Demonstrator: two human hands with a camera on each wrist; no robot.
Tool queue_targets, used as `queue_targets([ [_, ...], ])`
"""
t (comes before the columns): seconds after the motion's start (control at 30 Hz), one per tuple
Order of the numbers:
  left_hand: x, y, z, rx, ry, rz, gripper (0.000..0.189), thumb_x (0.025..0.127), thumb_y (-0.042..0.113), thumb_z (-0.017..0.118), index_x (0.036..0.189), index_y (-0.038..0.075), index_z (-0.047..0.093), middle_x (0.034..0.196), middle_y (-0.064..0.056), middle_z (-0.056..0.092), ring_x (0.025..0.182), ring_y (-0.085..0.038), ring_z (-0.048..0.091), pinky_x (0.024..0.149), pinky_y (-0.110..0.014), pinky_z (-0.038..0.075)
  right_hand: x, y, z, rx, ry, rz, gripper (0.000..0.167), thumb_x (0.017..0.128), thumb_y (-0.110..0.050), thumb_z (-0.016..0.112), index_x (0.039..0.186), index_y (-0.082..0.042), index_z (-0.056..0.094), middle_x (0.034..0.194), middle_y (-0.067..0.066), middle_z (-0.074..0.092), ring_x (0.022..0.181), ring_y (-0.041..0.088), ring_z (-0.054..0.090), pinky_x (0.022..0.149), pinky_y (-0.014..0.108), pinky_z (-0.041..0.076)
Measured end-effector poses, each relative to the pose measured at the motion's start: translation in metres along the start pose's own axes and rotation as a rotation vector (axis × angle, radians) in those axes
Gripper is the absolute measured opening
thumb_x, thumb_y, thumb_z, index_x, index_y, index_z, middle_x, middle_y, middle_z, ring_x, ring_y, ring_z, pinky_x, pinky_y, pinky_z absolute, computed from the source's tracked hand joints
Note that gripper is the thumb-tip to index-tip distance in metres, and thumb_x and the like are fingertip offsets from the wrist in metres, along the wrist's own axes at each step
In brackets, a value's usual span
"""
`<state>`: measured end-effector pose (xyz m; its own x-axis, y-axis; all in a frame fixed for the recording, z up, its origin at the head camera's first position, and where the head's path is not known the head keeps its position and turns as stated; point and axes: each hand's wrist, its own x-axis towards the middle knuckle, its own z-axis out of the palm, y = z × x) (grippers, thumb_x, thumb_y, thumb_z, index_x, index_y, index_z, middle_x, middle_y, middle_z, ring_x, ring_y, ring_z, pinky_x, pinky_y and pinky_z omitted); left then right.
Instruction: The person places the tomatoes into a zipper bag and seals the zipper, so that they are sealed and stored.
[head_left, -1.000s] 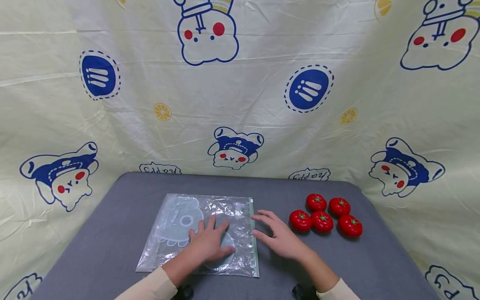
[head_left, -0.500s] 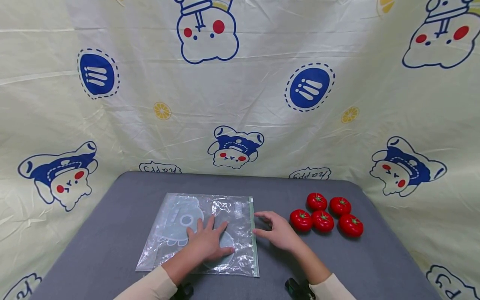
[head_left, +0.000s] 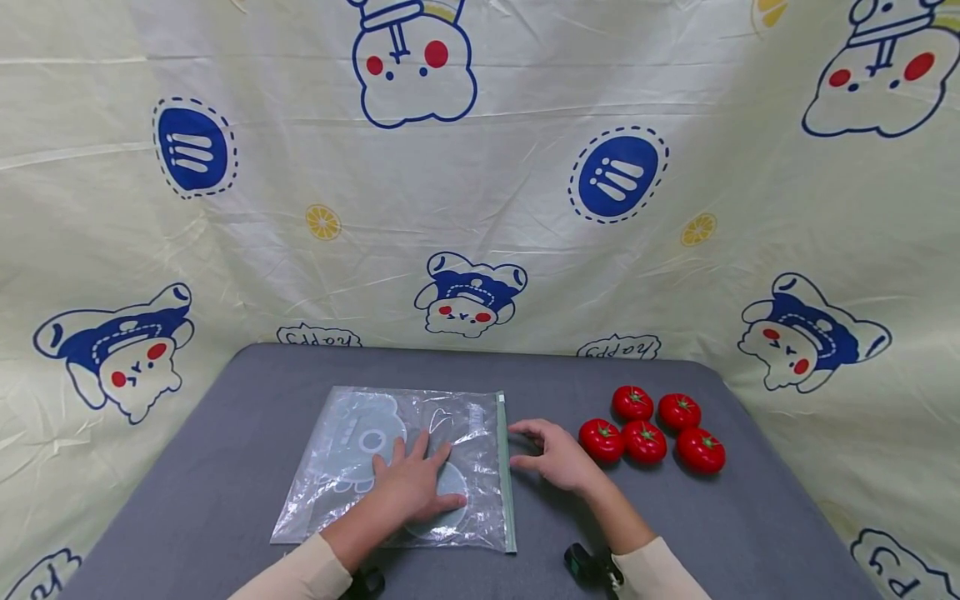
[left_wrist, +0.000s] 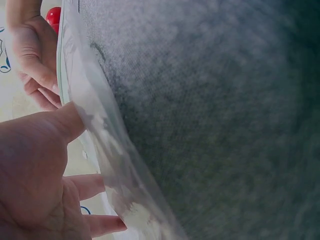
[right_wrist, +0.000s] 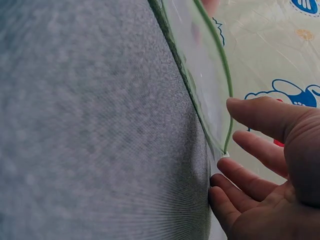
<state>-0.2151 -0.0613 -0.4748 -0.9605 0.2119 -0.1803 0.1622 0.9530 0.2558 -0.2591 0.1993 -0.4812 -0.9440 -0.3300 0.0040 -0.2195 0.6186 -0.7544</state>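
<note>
A clear zip bag with pale cartoon prints lies on the grey table, its green-edged mouth facing right. My left hand rests on it with fingers spread. In the left wrist view, the left thumb and fingers touch the plastic film. Beside the green edge is my right hand, fingers loosely bent. In the right wrist view the bag's mouth gapes, its two green edges apart. There my right hand has its thumb at the upper edge; whether it touches cannot be told. Nothing is gripped.
Several red tomatoes sit grouped on the table's right side, just beyond my right hand. The grey table backs onto a cream curtain with cartoon prints. A black wrist device is at the right sleeve.
My right hand's fingers have drawn closer together and its wrist has shifted slightly left. The glare on the bag has changed. My left hand stays almost in place.
</note>
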Motion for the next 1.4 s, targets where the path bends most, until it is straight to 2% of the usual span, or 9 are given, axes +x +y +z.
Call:
queue_targets([
  [0.17,-0.001,-0.001,-0.001,0.005,0.010,0.004,0.090,0.082,0.073,0.068,0.156,0.027,0.044,0.167,-0.012,0.033,0.150,-0.051,0.030,0.110,-0.077,0.030,0.004,0.002,0.001,-0.061,0.000,-0.033,0.047,0.084,-0.017,0.084,0.128,-0.007,0.069,0.143,0.018,0.060,0.136,0.040,0.052,0.113,0.059,0.042],
  [0.4,-0.002,-0.001,-0.004,0.012,-0.004,-0.001,0.089,0.083,0.071,0.069,0.156,0.026,0.045,0.167,-0.011,0.033,0.150,-0.048,0.031,0.111,-0.075,0.031,0.009,0.007,0.005,-0.181,-0.045,-0.028,0.055,0.079,-0.029,0.088,0.128,-0.012,0.071,0.149,0.019,0.053,0.140,0.042,0.048,0.114,0.062,0.040],
  [0.73,-0.003,0.000,-0.005,-0.007,-0.005,-0.011,0.089,0.082,0.071,0.070,0.155,0.026,0.046,0.167,-0.012,0.032,0.150,-0.049,0.030,0.113,-0.076,0.028,0.008,0.003,0.009,-0.223,-0.070,0.033,0.059,0.075,-0.029,0.091,0.129,-0.014,0.071,0.154,0.020,0.046,0.143,0.044,0.041,0.114,0.064,0.038],
  [1.07,-0.006,-0.003,-0.004,-0.033,0.005,-0.018,0.091,0.082,0.071,0.071,0.156,0.026,0.044,0.168,-0.015,0.028,0.153,-0.051,0.023,0.116,-0.077,0.020,0.009,-0.002,0.011,-0.222,-0.059,0.087,0.060,0.073,-0.029,0.093,0.128,-0.017,0.072,0.156,0.017,0.045,0.145,0.042,0.039,0.115,0.062,0.038],
  [1.23,-0.005,-0.004,-0.004,-0.019,0.026,0.024,0.090,0.082,0.068,0.073,0.154,0.021,0.047,0.167,-0.014,0.029,0.153,-0.047,0.025,0.118,-0.073,0.023,0.009,-0.002,0.011,-0.214,-0.056,0.083,0.061,0.072,-0.030,0.094,0.127,-0.016,0.072,0.156,0.017,0.045,0.145,0.042,0.039,0.116,0.062,0.038],
  [1.4,-0.003,-0.004,-0.003,-0.004,0.029,0.086,0.086,0.084,0.060,0.076,0.152,0.014,0.050,0.164,-0.010,0.034,0.150,-0.043,0.031,0.114,-0.068,0.033,0.008,-0.002,0.012,-0.206,-0.052,0.092,0.061,0.072,-0.030,0.094,0.128,-0.017,0.072,0.156,0.016,0.044,0.146,0.042,0.038,0.115,0.063,0.038],
])
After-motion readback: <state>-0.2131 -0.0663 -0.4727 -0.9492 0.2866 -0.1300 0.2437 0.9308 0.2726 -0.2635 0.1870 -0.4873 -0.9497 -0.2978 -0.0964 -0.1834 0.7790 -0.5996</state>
